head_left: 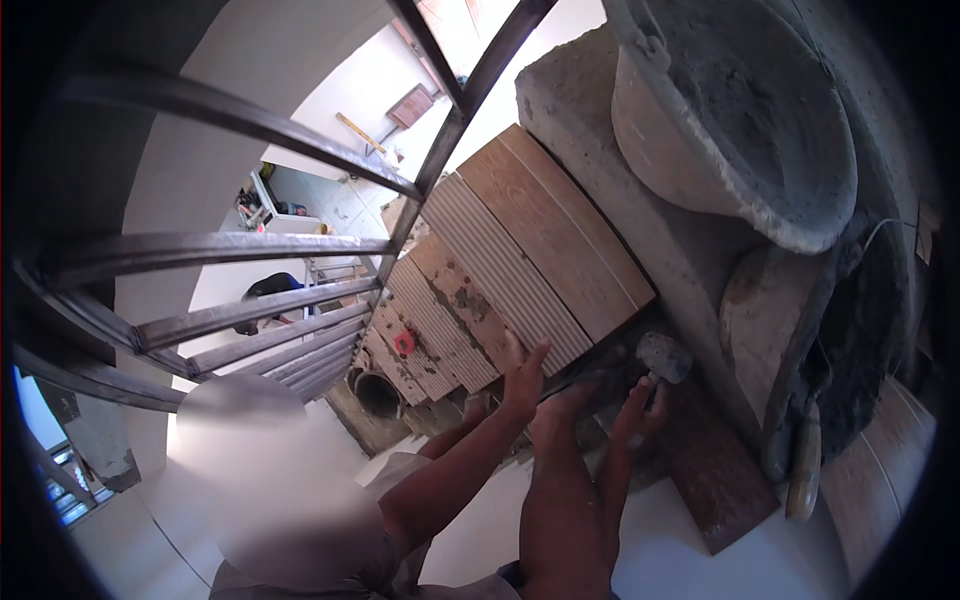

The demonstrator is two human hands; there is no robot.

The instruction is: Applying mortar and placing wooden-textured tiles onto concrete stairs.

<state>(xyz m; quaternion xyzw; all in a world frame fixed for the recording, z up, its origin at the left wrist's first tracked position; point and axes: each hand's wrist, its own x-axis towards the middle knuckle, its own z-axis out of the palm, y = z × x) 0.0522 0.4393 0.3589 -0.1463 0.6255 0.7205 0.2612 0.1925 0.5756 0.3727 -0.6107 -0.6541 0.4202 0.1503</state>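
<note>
My right hand (pixel 612 418) comes up from the lower edge and is closed on the handle of a hammer (pixel 665 356), whose grey head sits just below the edge of a wood-look tiled step (pixel 545 225). My left hand does not show. A co-worker sits at the lower left. That person's hand (pixel 524 374) lies with fingers spread against the ribbed riser tile (pixel 500 265) of the same step, just left of my hand.
Tiled steps (pixel 440 320) descend toward the left beside a grey metal railing (pixel 250 320). A mortar-caked basin (pixel 740 110) rests on a bare concrete step at upper right. A trowel (pixel 804 470) and a reddish board (pixel 715 475) lie at right. A small red ring (pixel 403 343) sits on a lower step.
</note>
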